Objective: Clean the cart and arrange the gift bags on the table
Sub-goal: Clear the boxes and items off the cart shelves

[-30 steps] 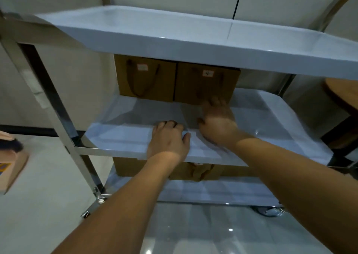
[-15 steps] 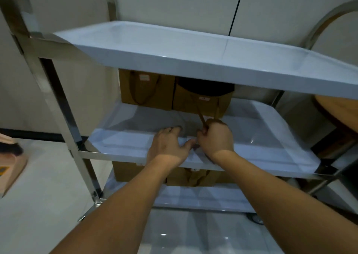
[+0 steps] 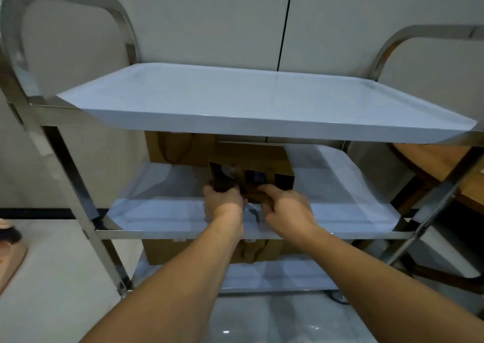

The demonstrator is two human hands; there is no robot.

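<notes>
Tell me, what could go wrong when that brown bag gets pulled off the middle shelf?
The tipped gift bag lies with its open mouth toward the person, so whatever is inside might slide out. The top shelf hangs close above it, so the bag could catch or crumple if lifted too soon. The left hand holds the bag's rim and the right hand holds its handles; a hard tug might tear the paper there.

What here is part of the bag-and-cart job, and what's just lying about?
Part of the job:
- cart
- tipped gift bag, held by left hand and right hand
- second gift bag on the middle shelf
- gift bags on the bottom shelf
- wooden table

Just lying about:
- box on the floor
</notes>
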